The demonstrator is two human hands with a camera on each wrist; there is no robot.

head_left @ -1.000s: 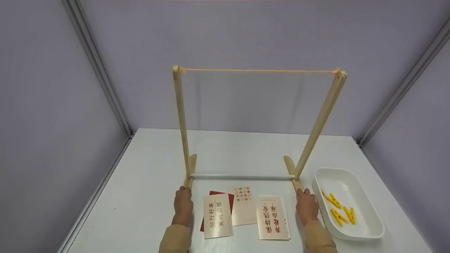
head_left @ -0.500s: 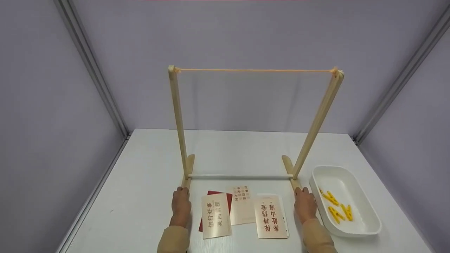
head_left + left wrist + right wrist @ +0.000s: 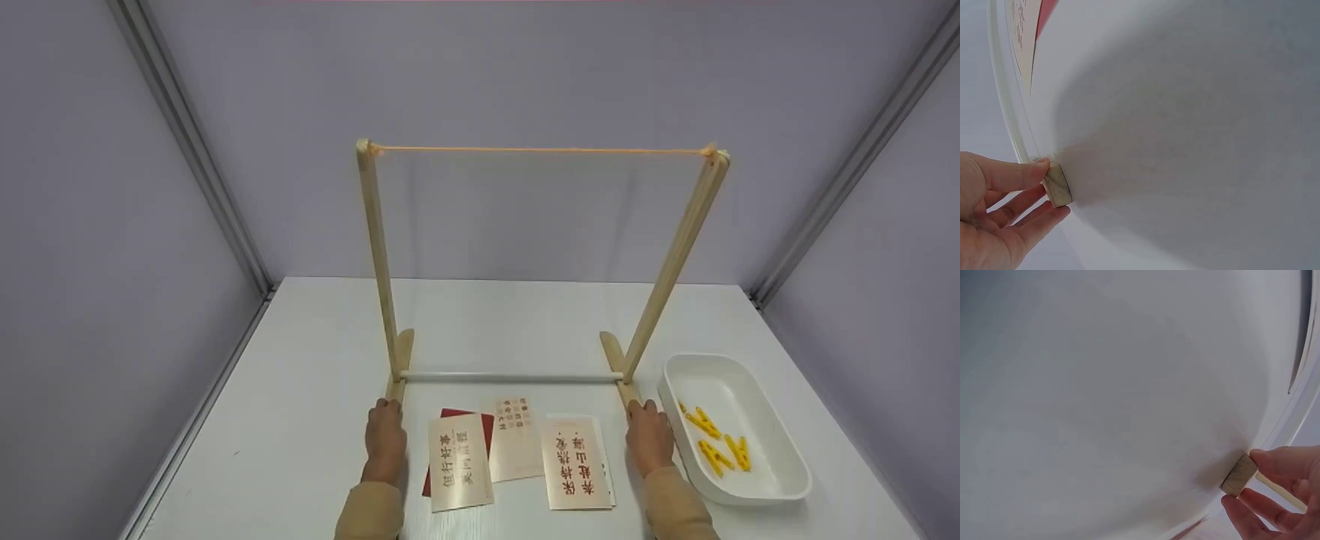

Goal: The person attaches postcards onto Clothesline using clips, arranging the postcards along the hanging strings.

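We saw both bare hands on an upright pale wooden frame (image 3: 381,262), strung across its top with a thin orange cord (image 3: 540,150), on a white table (image 3: 322,360). Between the frame's feet, on the near side of its slim white rod (image 3: 512,376), we read 但行好事 莫问前程 on a shiny pale-gold rectangular card (image 3: 459,466), near the left foot (image 3: 1059,187) and overlapping a red card (image 3: 489,430). Nearer the right foot (image 3: 1239,476), 保持热爱 奔赴山海 stood in red on a pinkish-gold rectangular card (image 3: 575,465), over a white card (image 3: 603,442). Between them lay a cream card (image 3: 517,454) whose smaller characters we could not fully make out.

The left hand (image 3: 385,439) pinched the near end of the frame's left foot, thumb on one face and fingers on the opposite one, parted only by the wood's thickness. The right hand (image 3: 650,437) gripped the near end of the right foot likewise, the squared wood between thumb and fingers. Tan sleeves (image 3: 370,511) covered the forearms. Just outside the frame's right foot, we noted a white rounded rectangular tray (image 3: 772,442) holding yellow clothespins (image 3: 703,424).
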